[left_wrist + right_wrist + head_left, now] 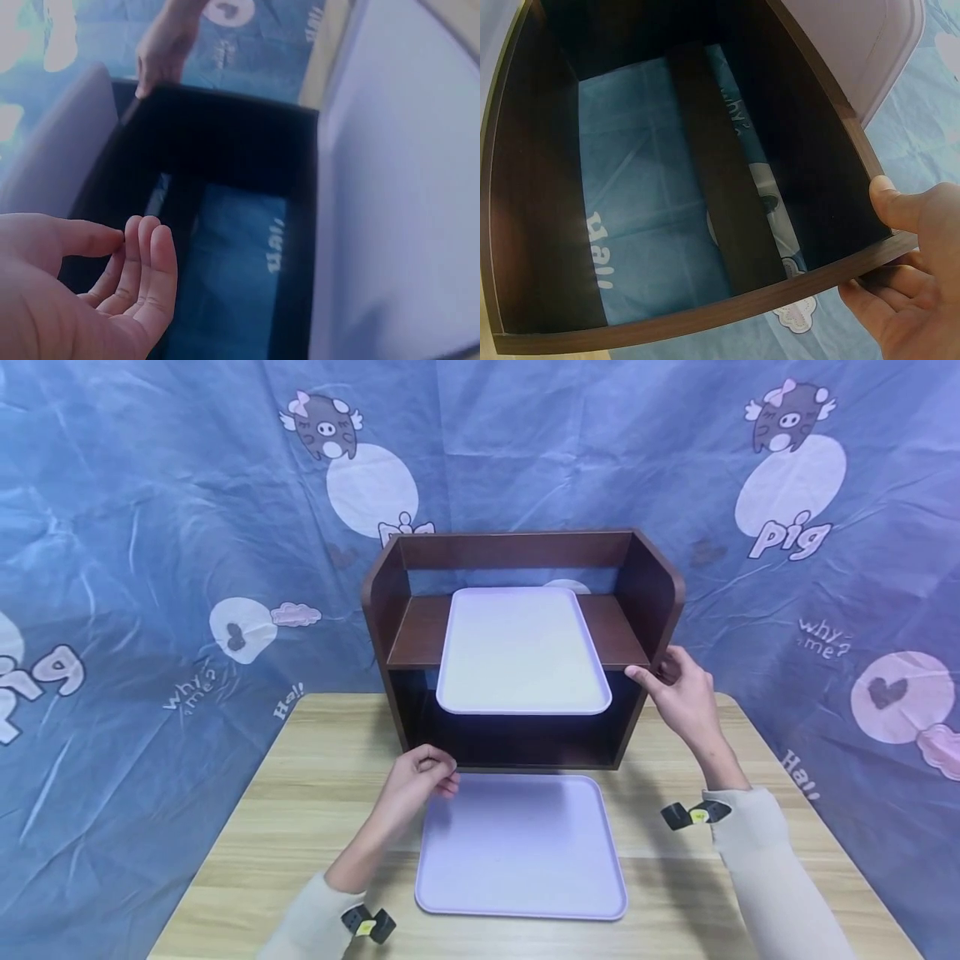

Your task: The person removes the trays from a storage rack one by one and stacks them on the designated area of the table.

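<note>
A dark brown wooden desktop shelf stands at the back of the table. My right hand grips its right side at the middle board: in the right wrist view the thumb presses the board's front edge and the fingers curl round the side panel. Across the middle board lies a pale lilac tray, its front overhanging. A second lilac tray rests on the table before the shelf. My left hand hovers near that tray's back left corner, fingers loosely bent, thumb near the index finger, nothing visible between them.
The light wood table carries the shelf and the lower tray. A blue cloth with cartoon pig prints hangs behind and along both sides. Beneath the upper tray is the shelf's lower compartment, open at the front.
</note>
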